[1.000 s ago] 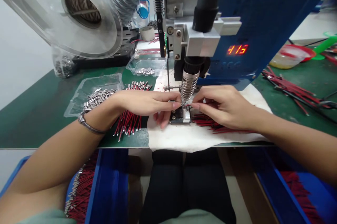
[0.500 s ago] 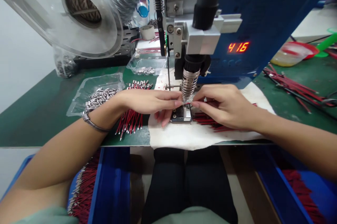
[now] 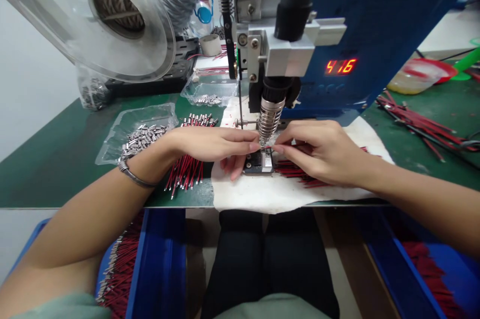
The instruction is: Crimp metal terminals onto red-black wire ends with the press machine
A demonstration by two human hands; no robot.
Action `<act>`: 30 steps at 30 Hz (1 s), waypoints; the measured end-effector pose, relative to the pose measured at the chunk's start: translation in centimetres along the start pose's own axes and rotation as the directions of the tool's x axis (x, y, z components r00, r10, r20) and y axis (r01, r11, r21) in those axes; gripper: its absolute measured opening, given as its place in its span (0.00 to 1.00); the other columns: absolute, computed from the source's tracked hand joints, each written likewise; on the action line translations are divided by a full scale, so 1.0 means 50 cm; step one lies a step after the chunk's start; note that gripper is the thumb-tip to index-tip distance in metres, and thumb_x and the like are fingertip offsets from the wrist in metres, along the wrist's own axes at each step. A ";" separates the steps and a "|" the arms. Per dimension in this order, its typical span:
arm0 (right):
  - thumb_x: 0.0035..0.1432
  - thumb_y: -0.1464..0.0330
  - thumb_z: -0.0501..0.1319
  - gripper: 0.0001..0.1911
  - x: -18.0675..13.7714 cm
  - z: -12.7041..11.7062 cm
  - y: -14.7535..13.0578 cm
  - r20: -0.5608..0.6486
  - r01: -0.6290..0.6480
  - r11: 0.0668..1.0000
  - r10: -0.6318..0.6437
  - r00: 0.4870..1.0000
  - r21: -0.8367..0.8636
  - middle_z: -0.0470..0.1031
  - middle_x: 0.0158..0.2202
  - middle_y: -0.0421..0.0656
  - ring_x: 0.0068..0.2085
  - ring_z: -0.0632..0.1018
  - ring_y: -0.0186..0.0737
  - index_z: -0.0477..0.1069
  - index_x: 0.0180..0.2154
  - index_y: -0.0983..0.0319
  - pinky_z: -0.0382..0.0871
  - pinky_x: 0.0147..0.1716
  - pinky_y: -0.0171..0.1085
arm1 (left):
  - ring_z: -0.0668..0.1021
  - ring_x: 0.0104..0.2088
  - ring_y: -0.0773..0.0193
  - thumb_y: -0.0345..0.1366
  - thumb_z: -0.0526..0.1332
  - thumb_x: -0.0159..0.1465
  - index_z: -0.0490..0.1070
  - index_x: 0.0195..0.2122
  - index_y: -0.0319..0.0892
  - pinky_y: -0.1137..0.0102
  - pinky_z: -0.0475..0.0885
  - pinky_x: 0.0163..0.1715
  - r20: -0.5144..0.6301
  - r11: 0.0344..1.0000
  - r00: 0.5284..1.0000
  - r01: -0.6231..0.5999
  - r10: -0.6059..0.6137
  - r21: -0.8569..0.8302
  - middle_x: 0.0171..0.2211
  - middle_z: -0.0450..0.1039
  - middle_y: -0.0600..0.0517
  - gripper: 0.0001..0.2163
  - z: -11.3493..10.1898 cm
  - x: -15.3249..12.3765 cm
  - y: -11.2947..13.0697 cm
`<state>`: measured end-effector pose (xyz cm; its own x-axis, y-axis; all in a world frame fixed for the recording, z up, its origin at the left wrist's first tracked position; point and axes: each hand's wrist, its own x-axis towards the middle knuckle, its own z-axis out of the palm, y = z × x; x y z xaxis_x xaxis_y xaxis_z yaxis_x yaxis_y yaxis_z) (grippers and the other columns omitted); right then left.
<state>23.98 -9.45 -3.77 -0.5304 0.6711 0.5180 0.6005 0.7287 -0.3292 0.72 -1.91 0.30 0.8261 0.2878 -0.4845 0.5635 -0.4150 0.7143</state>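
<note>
Pinching one red wire point(image 3: 268, 147), your right hand point(image 3: 318, 151) faces your left hand point(image 3: 215, 145), its hold unclear; leftward capped wires point(image 3: 187, 171) seem done, rightward loose wires point(image 3: 292, 170) pending.

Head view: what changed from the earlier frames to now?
No visible grip or release; the whole view shifted slightly. Left hand stays by the spring-wrapped tip, right hand still pinching a red wire. Clear tray and wire bundle unchanged.

My wires point(image 3: 290, 169) look plastic-coated and smooth, the tray point(image 3: 108, 151) glossy plastic, its connectors point(image 3: 144, 140) shiny metal, the cloth-like sheet point(image 3: 247, 194) matt.
</note>
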 end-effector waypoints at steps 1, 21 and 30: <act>0.65 0.71 0.61 0.06 0.000 0.000 0.000 0.005 0.002 1.000 -0.002 1.000 0.000 0.80 0.31 0.43 0.29 0.76 0.35 0.76 0.36 0.64 0.66 0.30 0.34 | 0.78 0.32 0.64 0.47 0.46 0.76 0.64 0.55 0.38 0.72 0.71 0.36 0.005 1.000 1.000 -0.001 0.001 -0.008 0.30 0.80 0.50 0.19 0.000 0.000 0.000; 0.64 0.71 0.61 0.05 -0.003 0.008 -0.010 -0.046 -0.043 0.999 0.043 0.998 -0.008 0.79 0.29 0.40 0.27 0.76 0.35 0.76 0.36 0.61 0.64 0.28 0.36 | 0.78 0.32 0.64 0.47 0.46 0.75 0.63 0.57 0.39 0.72 0.68 0.32 0.008 0.998 1.000 -0.006 0.006 -0.058 0.29 0.79 0.50 0.19 0.002 0.002 -0.004; 0.63 0.71 0.61 0.05 -0.004 0.014 -0.020 -0.076 -0.087 0.996 0.089 0.993 0.029 0.78 0.27 0.39 0.26 0.74 0.36 0.75 0.33 0.60 0.65 0.26 0.37 | 0.79 0.32 0.63 0.47 0.46 0.76 0.64 0.51 0.39 0.71 0.70 0.31 0.007 0.997 1.000 -0.022 0.023 -0.080 0.29 0.79 0.50 0.17 0.003 0.004 -0.004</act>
<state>23.08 -10.21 -4.09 -0.4274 0.7212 0.5451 0.6269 0.6709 -0.3961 0.77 -1.92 -0.03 0.8388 0.2722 -0.4715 0.5428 -0.3512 0.7629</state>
